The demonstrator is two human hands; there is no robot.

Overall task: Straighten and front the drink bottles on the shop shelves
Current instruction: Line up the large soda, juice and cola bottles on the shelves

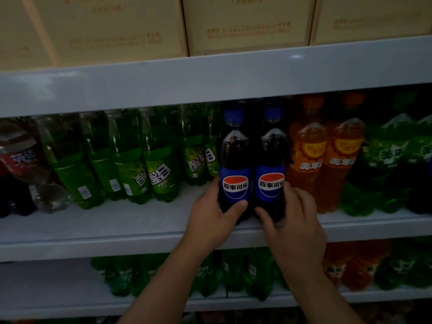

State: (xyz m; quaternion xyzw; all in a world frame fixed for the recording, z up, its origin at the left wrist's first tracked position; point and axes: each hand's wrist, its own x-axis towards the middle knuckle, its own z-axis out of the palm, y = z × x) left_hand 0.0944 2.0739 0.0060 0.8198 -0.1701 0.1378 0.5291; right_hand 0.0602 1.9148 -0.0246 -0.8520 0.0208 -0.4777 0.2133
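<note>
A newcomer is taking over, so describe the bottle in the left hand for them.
Take the middle shelf, below the tan cartons. At its front edge two dark cola bottles with blue caps stand side by side. Yours is the left cola bottle, gripped by the left hand, bordering the green bottles, not the orange bottles.

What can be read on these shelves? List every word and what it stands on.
"百事可乐": blue labels of the left cola bottle and the right cola bottle.
"醒目": labels of the green bottles.
"美年", the rest cut off: orange bottles.
Too blurred to read: the red-labelled bottle, the print on the boxes above.
</note>
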